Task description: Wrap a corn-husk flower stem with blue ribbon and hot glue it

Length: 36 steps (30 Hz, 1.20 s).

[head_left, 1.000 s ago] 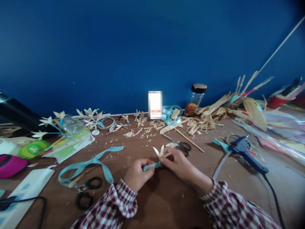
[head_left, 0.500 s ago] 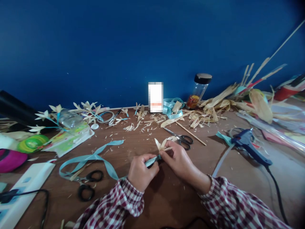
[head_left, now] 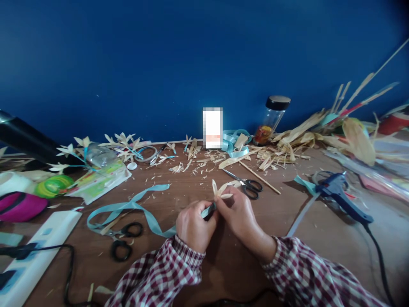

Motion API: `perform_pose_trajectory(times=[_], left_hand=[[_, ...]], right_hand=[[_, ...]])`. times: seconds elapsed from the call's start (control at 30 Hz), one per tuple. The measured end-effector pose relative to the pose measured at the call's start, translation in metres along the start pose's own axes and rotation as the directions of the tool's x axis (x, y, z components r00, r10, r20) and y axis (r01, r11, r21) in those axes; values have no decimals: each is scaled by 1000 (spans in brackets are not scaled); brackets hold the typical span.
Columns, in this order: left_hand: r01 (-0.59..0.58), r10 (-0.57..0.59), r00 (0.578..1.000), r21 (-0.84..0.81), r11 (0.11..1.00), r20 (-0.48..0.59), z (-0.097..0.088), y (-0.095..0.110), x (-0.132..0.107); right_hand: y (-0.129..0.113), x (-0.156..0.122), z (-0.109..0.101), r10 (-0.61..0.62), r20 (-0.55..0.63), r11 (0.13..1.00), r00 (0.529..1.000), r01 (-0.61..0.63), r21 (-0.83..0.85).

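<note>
My left hand (head_left: pixel 193 224) is closed, pinching the end of a light blue ribbon (head_left: pixel 128 209) that trails off to the left across the brown table (head_left: pixel 198 268). My right hand (head_left: pixel 238 215) is closed on a small pale husk flower (head_left: pixel 221 190), its petals sticking up above my fingers. The two hands touch at the flower's base, where the ribbon meets it.
Black scissors (head_left: pixel 123 241) lie left of my hands, another pair (head_left: pixel 247 186) just behind them. A blue glue gun (head_left: pixel 343 197) with its cord lies at the right. Husk scraps (head_left: pixel 284 155), a jar (head_left: pixel 271 119), finished flowers (head_left: pixel 123 147) and a white power strip (head_left: pixel 41 245) crowd the edges.
My hands have drawn closer together, the left hand sliding along the ribbon up to the flower's base. The view has shifted slightly.
</note>
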<state>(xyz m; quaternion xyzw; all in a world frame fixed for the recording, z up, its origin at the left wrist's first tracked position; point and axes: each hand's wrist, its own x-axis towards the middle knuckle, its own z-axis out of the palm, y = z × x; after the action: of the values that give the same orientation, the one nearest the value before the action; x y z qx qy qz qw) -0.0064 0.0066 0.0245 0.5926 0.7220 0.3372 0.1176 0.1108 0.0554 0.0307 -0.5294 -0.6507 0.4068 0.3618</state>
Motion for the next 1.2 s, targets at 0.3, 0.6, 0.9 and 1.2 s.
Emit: perform_pose_trajectory(times=[0.3,0.6,0.9,1.2], left_hand=[[184,-173,981,-136,973,90,-1,1,6],[313,-264,948,-353,882,179,0,-6,6],[362,-271,926,-407,839,264,2,-8,5],[311,-202,936,-405,860,289,-1,-4,2]], right_hand=[[2,0,1,-66,8,998,998,66,13],[8,16,-18,-148,399,973,905,61,221],[5,14,-20,-241,385,970,891,207,128],[7,15,-23,-326,355,931,876,362,-37]])
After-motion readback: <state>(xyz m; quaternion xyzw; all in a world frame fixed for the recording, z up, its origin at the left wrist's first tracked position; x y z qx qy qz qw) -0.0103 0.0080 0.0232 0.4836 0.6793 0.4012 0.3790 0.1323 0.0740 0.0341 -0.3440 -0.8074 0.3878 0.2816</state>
